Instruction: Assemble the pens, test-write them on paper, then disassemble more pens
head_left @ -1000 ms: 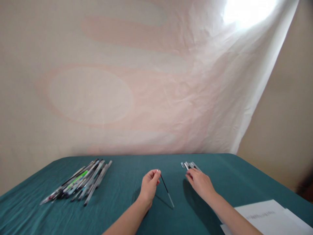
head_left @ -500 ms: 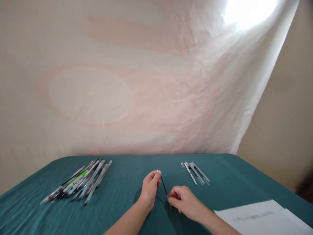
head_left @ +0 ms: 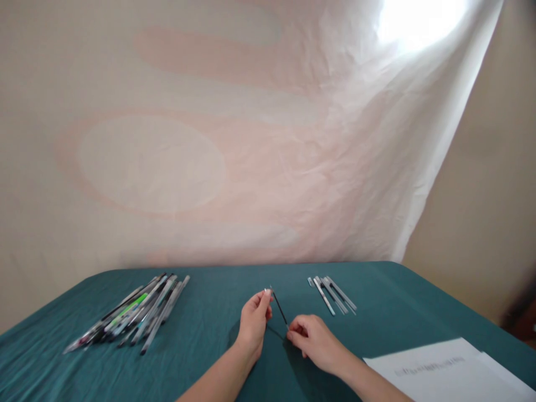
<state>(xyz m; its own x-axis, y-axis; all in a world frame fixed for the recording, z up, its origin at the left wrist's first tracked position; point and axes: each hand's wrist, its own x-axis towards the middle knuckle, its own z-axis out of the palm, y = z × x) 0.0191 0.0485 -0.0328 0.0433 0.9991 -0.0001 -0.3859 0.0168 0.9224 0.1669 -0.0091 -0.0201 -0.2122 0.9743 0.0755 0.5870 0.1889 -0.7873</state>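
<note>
A thin dark pen refill (head_left: 280, 308) slants between my two hands, above the cloth. My right hand (head_left: 315, 341) is closed in a pinch round its lower end. The refill's upper tip stands just beside the thumb of my left hand (head_left: 253, 324). That hand is closed too, with a small pale bit showing at its fingertips; I cannot make out what it is. Beyond my right hand lie several pens and clear tubes (head_left: 340, 296), side by side with a small cap (head_left: 310, 282).
A large heap of pens (head_left: 146, 312), one bright green, lies on the left of the green cloth-covered table (head_left: 226, 279). White paper sheets (head_left: 439, 371) with blurred print lie at the front right. A pale sheet (head_left: 251, 167) hangs behind the table.
The refill's upper tip has come slightly away from my left fingertips. My right hand now pinches near its lower end, where a stretch stuck out below before. The view has shifted slightly.
</note>
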